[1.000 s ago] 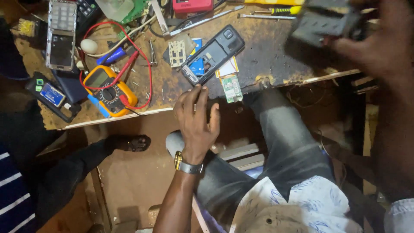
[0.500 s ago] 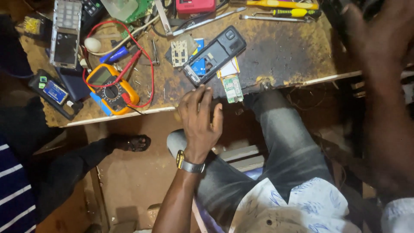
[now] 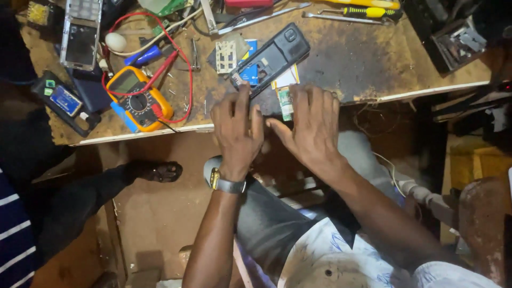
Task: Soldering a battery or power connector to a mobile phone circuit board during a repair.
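A dark opened phone [image 3: 273, 57] lies diagonally on the worn wooden bench [image 3: 352, 64], its back off and a blue part showing inside. My left hand [image 3: 237, 130], with a watch on the wrist, rests at the bench's front edge, one fingertip touching the phone's lower end. My right hand [image 3: 312, 128] lies flat beside it with fingers spread, just below the phone and next to a small green circuit strip [image 3: 286, 103]. Neither hand holds anything.
A yellow multimeter [image 3: 137, 98] with red leads sits at left, near a second phone [image 3: 80, 33] and a blue-labelled device [image 3: 66, 101]. Screwdrivers [image 3: 352, 12] and tweezers lie at the back. A dark parts box [image 3: 453, 40] stands at right. Another person's sandalled foot [image 3: 160, 172] is below left.
My right hand has come down from the far right, where it held a dark box, and now lies empty by the phone. The box sits on the bench. My left hand moved slightly up.
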